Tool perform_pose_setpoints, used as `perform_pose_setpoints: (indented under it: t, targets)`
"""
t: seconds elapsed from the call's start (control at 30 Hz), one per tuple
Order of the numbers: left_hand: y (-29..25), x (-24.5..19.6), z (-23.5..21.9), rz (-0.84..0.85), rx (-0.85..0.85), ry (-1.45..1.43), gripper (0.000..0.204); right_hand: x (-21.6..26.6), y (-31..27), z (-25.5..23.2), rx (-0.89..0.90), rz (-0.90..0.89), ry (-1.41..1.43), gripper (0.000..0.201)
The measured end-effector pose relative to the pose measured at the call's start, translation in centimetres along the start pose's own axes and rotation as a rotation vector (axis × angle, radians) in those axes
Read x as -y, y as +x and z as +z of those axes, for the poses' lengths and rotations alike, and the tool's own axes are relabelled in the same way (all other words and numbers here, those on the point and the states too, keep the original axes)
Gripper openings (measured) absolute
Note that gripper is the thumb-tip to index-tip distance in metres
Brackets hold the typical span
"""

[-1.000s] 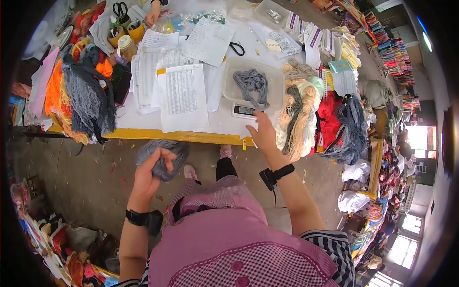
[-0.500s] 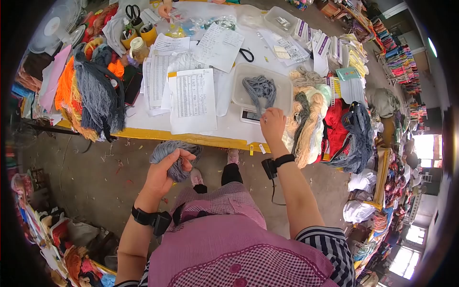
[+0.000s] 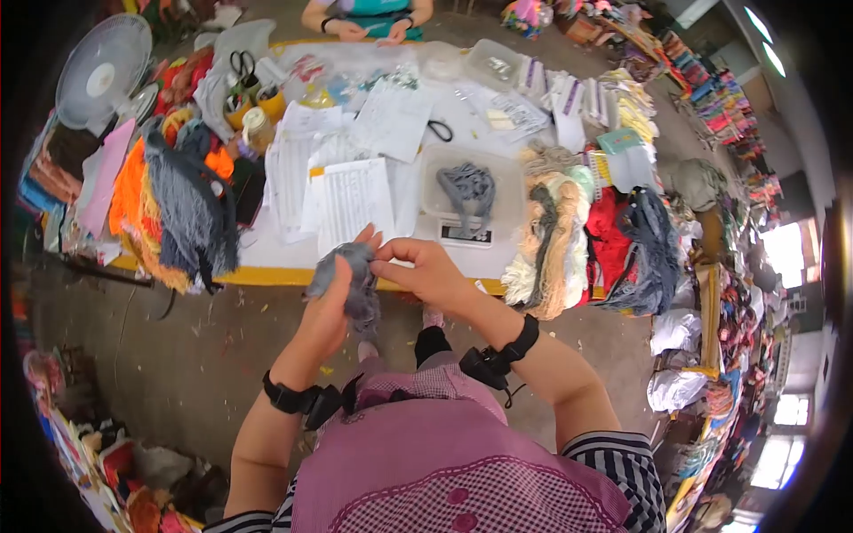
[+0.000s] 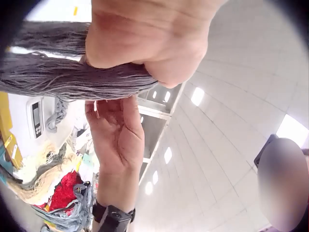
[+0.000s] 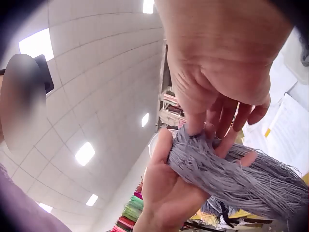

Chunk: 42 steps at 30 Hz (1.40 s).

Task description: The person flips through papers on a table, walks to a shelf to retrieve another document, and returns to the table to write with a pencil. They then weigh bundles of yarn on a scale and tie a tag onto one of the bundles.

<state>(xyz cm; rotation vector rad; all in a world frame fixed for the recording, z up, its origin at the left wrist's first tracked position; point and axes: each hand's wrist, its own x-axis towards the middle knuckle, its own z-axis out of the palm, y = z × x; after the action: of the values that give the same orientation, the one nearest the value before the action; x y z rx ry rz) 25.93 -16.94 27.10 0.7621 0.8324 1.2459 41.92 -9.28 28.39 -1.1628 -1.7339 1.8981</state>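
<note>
A bundle of grey yarn (image 3: pixel 354 277) lies in my left hand (image 3: pixel 342 284), held in front of my chest over the table's yellow edge. My right hand (image 3: pixel 418 266) has come to it and pinches strands at the top of the bundle. The right wrist view shows the grey yarn (image 5: pixel 231 176) across the left palm (image 5: pixel 164 188) with the right fingers (image 5: pixel 212 118) dug into its end. In the left wrist view the yarn (image 4: pixel 72 79) passes under the left hand (image 4: pixel 145 38). A second tuft of grey yarn (image 3: pixel 466 188) sits in a clear tray (image 3: pixel 506 197) on a small scale (image 3: pixel 465 234).
Printed sheets (image 3: pixel 351 200) cover the white table (image 3: pixel 258 253). Grey and orange yarn hanks (image 3: pixel 173 209) hang over its left edge, cream, red and dark hanks (image 3: pixel 586 231) over the right. A fan (image 3: pixel 99 71), cups with scissors (image 3: pixel 238 75) and another person's hands (image 3: pixel 369 29) are at the far side.
My right hand left the scale and came back to the grey bundle. My left hand lifted the bundle toward the table edge, and the two hands now meet on it.
</note>
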Motion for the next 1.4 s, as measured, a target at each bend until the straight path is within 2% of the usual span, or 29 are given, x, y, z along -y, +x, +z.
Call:
perform_pose_setpoints:
  t: [0.07, 0.1, 0.13, 0.17, 0.2, 0.23, 0.27, 0.33, 0.4, 0.53, 0.63, 0.67, 0.7, 0.73, 0.77, 0.8, 0.83, 0.87, 0.9, 0.97, 1.0, 1.03, 1.1, 1.13, 1.17, 1.23, 1.3, 1.37, 1.4]
  targets:
    - [-0.4, -1.0, 0.1, 0.039, -0.058, 0.053, 0.053, -1.2, 0.2, 0.0, -0.003, -0.130, 0.111, 0.020]
    - [-0.4, -0.7, -0.4, 0.060, -0.070, 0.069, 0.052, 1.0, -1.0, 0.2, -0.016, -0.011, 0.160, 0.021]
    - [-0.4, -0.2, -1.1, 0.081, -0.065, 0.081, 0.051, -0.2, -0.7, 0.2, -0.010, -0.085, 0.204, 0.022]
    - [-0.2, 0.0, -1.2, 0.093, -0.060, 0.068, 0.050, -1.4, -0.1, 0.1, -0.086, -0.341, -0.089, 0.025]
    - [-0.2, -0.1, -0.9, 0.100, -0.053, 0.052, 0.048, -0.2, -0.5, 0.7, -0.046, -0.196, -0.073, 0.028]
    - [-0.3, -0.4, 0.0, 0.135, -0.072, 0.091, 0.043, -0.4, -0.3, 0.6, -0.119, -0.402, -0.336, 0.029]
    - [-0.3, -0.8, 0.5, 0.175, -0.100, 0.131, 0.038, -1.2, 0.5, 0.8, -0.139, -0.446, -0.316, 0.028]
    - [0.0, -0.7, -0.9, 0.329, -0.146, 0.527, 0.025, -0.2, -0.1, 0.9, -0.156, -0.472, -0.202, 0.024]
    - [0.1, -0.7, -0.7, 0.300, -0.175, 0.399, 0.020, 0.3, -0.2, 1.3, -0.233, -0.599, -0.314, 0.023]
    - [0.0, -0.5, -1.0, 0.191, -0.357, 0.309, 0.015, 1.7, -1.0, 1.0, -0.226, -0.457, -0.335, 0.019]
    - [-0.3, -1.1, -0.8, 0.275, -0.409, 0.385, 0.015, 2.0, -0.3, 0.8, -0.191, -0.383, -0.396, 0.017]
    - [-0.3, -1.4, -1.3, 0.277, -0.406, 0.384, 0.015, 1.6, 0.4, 0.9, -0.111, -0.412, 0.041, 0.016]
    - [-0.3, -1.6, -2.2, 0.217, -0.364, 0.098, 0.017, 1.4, 0.8, 0.7, -0.029, -0.429, 0.477, 0.015]
    - [-0.4, -2.6, -1.9, 0.151, -0.318, -0.186, 0.020, 2.7, 0.1, 0.5, -0.034, -0.430, 0.474, 0.015]
    - [-1.0, -3.0, -1.0, 0.220, -0.477, -0.421, 0.022, 4.1, -0.6, 0.0, 0.111, -0.214, 0.704, 0.016]
    - [-1.4, -3.2, -2.7, 0.219, -0.474, -0.422, 0.022, 5.3, -1.0, -0.4, 0.258, 0.012, 0.927, 0.016]
    - [-2.1, -2.9, -6.3, 0.209, -0.185, -0.568, 0.019, 5.3, -0.3, -0.9, 0.327, -0.100, 0.854, 0.020]
    - [-2.8, -2.4, -9.7, 0.196, 0.106, -0.703, 0.018, 6.4, -0.7, -1.8, 0.227, -0.126, 0.611, 0.023]
    - [-3.6, -1.7, -12.6, 0.199, 0.095, -0.697, 0.018, 7.9, -1.1, -2.9, 0.137, -0.150, 0.373, 0.025]
    - [-6.5, 1.1, -18.0, 0.038, -0.111, -0.748, 0.022, 11.5, -2.2, -6.2, 0.002, -0.332, 0.003, 0.024]
    - [-7.9, 2.2, -19.4, -0.014, -0.278, -0.727, 0.023, 12.1, -0.4, -9.4, -0.040, -0.688, -0.425, 0.016]
    - [-9.7, 3.7, -21.1, -0.063, -0.457, -0.706, 0.024, 12.7, 1.3, -12.5, -0.247, -1.045, -0.823, 0.023]
    - [-13.9, 7.6, -27.2, -0.209, -0.459, -0.812, 0.024, 19.0, -1.9, -15.6, -0.410, -0.801, -0.949, 0.019]
    - [-16.0, 9.5, -29.7, -0.227, -0.585, -0.761, 0.024, 21.8, -4.0, -15.1, -0.536, -0.433, -0.513, 0.016]
    - [-17.9, 10.8, -31.1, -0.260, -0.704, -0.711, 0.024, 24.0, -4.5, -17.8, -0.476, -0.414, -0.301, 0.013]
    - [-20.8, 11.7, -31.7, -0.307, -0.855, -0.785, 0.024, 27.2, -4.2, -18.2, -0.601, -0.459, -0.149, 0.019]
    - [-24.1, 13.9, -34.4, -0.331, -0.972, -0.756, 0.024, 29.2, -4.1, -22.0, -0.197, -0.422, 0.206, 0.020]
    - [-27.3, 16.2, -38.1, -0.362, -1.083, -0.622, 0.024, 30.5, -3.7, -25.0, -0.176, -0.514, 0.199, 0.025]
    - [-29.4, 16.9, -39.8, -0.359, -1.094, -0.628, 0.024, 30.9, -4.4, -22.8, -0.741, -0.725, -0.233, 0.027]
